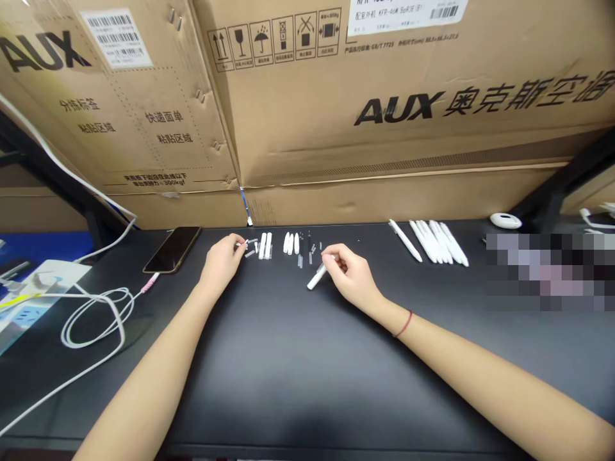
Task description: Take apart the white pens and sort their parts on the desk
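**Pen parts on a black desk below AUX cartons**

Brown AUX cartons (pixel 336 96) stand behind the black desk (pixel 307 384). In the head view, a white charging cable (pixel 96 323) lies left of the smartphone (pixel 172 250). Right of the smartphone come small pen parts (pixel 283 246), then a fan of white pens (pixel 435 242) farther along. The left hand (pixel 221 262), nearest the smartphone, pinches a small white piece (pixel 241 244) between thumb and fingertips. The right hand (pixel 350 272), farther right, pinches a white pen barrel (pixel 316 278) just in front of the parts. Its long axis slants across the desk, free end pointing down-left. A loosened pinch could likely drop the barrel among the parts and scatter them; round pieces may roll.
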Demonstrator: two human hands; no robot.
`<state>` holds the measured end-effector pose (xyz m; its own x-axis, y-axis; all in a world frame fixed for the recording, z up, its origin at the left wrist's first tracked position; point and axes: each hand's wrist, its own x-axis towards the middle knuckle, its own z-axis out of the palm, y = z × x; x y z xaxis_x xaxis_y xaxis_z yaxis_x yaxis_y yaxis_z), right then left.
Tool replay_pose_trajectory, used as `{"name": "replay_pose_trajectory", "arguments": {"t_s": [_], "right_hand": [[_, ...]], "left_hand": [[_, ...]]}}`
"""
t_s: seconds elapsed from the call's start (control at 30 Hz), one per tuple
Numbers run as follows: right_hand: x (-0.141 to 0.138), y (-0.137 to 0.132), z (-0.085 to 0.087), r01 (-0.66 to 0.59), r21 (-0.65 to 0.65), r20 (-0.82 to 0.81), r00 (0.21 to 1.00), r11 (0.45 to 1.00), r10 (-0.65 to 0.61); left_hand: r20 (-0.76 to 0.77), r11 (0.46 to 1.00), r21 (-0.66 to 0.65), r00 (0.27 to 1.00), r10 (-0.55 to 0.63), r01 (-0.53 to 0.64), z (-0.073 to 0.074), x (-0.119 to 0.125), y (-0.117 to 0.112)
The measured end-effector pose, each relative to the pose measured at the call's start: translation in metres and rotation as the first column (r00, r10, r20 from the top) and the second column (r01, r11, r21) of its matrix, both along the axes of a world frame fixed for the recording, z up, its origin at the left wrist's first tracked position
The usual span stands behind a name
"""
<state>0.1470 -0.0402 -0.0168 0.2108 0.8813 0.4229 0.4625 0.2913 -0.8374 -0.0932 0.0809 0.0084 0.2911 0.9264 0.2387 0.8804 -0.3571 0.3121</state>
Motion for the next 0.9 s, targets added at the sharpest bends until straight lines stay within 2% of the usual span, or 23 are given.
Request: {"name": "replay_pose_trajectory", "arguments": {"t_s": [0.37, 0.5, 0.6, 0.77, 0.9], "right_hand": [[-0.003, -0.002, 0.002, 0.002, -0.010, -0.050, 0.999, 1.000, -0.003], [-0.006, -0.002, 0.007, 0.010, -0.090, -0.133, 0.991, 0.996, -0.022], [-0.008, 0.002, 0.012, -0.022, -0.171, -0.203, 0.979, 0.985, -0.013], [-0.016, 0.012, 0.017, -0.039, -0.126, -0.169, 0.985, 0.991, 0.017], [-0.023, 0.017, 0.019, -0.050, -0.056, -0.116, 0.992, 0.997, 0.044]], "left_hand": [[0.008, 0.999, 0.019, 0.999, -0.051, 0.051, -0.001, -0.001, 0.000], [0.021, 0.987, 0.140, 0.997, -0.079, 0.075, -0.008, -0.006, 0.010], [0.014, 0.968, 0.205, 0.989, -0.148, 0.142, -0.017, -0.010, 0.018], [-0.054, 0.965, -0.043, 0.964, -0.259, 0.257, -0.026, -0.010, 0.018], [-0.092, 0.949, -0.120, 0.948, -0.304, 0.292, -0.022, -0.004, 0.011]]}}
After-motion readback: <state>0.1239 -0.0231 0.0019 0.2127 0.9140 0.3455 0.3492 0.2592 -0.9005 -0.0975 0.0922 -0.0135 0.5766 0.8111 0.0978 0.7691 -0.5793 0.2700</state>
